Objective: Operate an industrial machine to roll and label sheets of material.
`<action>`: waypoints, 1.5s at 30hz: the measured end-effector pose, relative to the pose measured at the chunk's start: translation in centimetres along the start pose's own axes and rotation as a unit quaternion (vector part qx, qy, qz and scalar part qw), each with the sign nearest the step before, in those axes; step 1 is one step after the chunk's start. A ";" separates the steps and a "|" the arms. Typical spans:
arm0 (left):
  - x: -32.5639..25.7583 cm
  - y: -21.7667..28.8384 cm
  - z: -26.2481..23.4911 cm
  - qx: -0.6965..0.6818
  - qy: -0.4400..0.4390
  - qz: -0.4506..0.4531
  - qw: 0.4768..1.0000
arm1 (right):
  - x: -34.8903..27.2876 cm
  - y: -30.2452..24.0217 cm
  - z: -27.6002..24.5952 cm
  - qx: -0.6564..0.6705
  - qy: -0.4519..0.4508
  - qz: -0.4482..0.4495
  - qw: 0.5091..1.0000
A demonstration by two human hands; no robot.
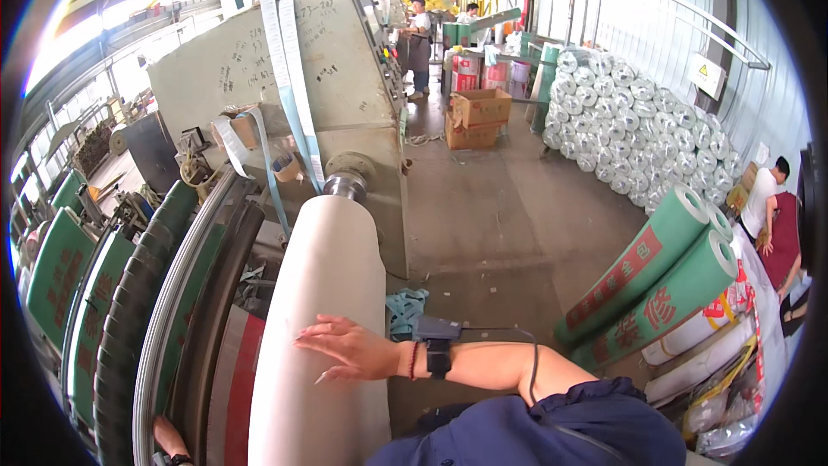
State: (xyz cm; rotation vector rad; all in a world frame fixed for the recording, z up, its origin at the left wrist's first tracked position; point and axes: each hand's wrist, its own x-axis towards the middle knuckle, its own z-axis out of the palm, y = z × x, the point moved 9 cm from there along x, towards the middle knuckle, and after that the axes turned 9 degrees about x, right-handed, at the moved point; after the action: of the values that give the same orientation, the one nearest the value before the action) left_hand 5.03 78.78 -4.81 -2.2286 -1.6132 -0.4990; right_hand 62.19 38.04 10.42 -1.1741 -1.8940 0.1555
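At lower centre, the right hand (352, 350) is laid flat, fingers spread, gripping nothing, on the white roll (323, 311); should it turn, fingers could be dragged toward the neighbouring roller (194, 293). The left hand (168, 438), lower left, is mostly hidden.

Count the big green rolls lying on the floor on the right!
2: one green printed roll lies upper, the other green printed roll just below, side by side. More may hide beyond.

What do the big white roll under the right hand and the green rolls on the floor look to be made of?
White roll: seemingly wound paper or film, matte and smooth, no gloss; the right hand lies flat on it. Green rolls: probably printed plastic wrap around rolled sheet, slightly shiny, with white ends. The left hand is barely visible.
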 end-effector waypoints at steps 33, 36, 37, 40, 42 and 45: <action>-10.9 13.9 -16.1 0.135 -0.158 -0.030 0.978 | 2.1 18.6 -7.9 0.125 -0.101 -0.117 0.980; -9.6 27.7 -23.7 -0.108 -0.138 -0.238 0.955 | 3.1 19.3 -10.2 0.069 -0.086 -0.116 0.987; -11.2 32.0 -26.9 -0.044 -0.119 -0.180 0.976 | 3.3 19.4 -10.3 0.048 -0.082 -0.115 0.989; -20.4 36.4 -31.1 0.132 -0.048 -0.239 0.961 | 4.3 18.2 -8.7 0.064 -0.080 -0.125 0.987; -25.4 36.8 -33.5 0.144 0.041 -0.287 0.946 | 4.8 17.6 -8.1 0.088 -0.039 -0.108 0.989; -28.6 37.0 -34.5 0.186 0.086 -0.318 0.926 | 4.6 16.5 -7.7 0.028 -0.046 -0.125 0.991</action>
State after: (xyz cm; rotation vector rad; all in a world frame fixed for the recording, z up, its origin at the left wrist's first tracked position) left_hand 29.20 27.86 9.45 -1.3257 -2.1102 -0.4757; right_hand 77.99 48.21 9.46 -0.8958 -2.0870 0.1247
